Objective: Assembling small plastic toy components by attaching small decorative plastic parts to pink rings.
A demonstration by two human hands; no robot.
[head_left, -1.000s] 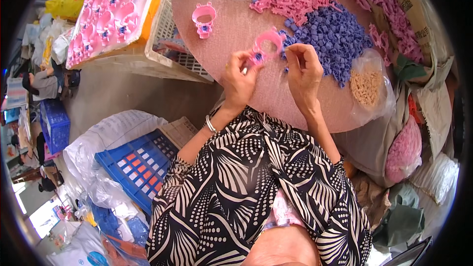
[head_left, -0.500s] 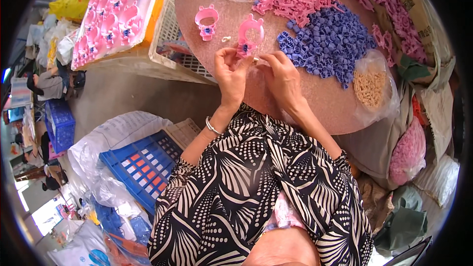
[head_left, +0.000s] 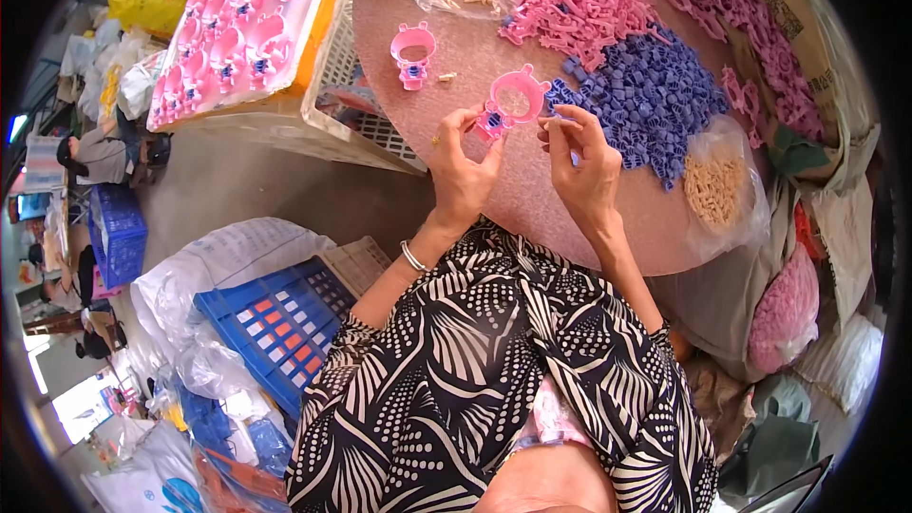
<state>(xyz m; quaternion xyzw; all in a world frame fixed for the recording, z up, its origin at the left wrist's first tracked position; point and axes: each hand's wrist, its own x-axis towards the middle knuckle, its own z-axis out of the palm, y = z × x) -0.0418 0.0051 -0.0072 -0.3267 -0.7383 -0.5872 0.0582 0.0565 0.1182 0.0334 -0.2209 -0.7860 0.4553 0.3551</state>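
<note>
Pink eared ring [head_left: 494,121] hangs over the table [head_left: 532,195], base pinched in the left hand [head_left: 462,171], apparently leaving its loop clear; the right hand [head_left: 584,163] curls nearly closed alongside, contents unclear. Blue pieces [head_left: 657,95] lie beyond, probably for reach.

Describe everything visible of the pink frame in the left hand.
The pink frame looks like glossy plastic: an open ring with two small ear-like bumps, and a narrower body carrying a blue piece. It slants over the tabletop, ring toward the picture's upper right. The left hand pinches the body end; whether the nearby right hand touches it is unclear.
</note>
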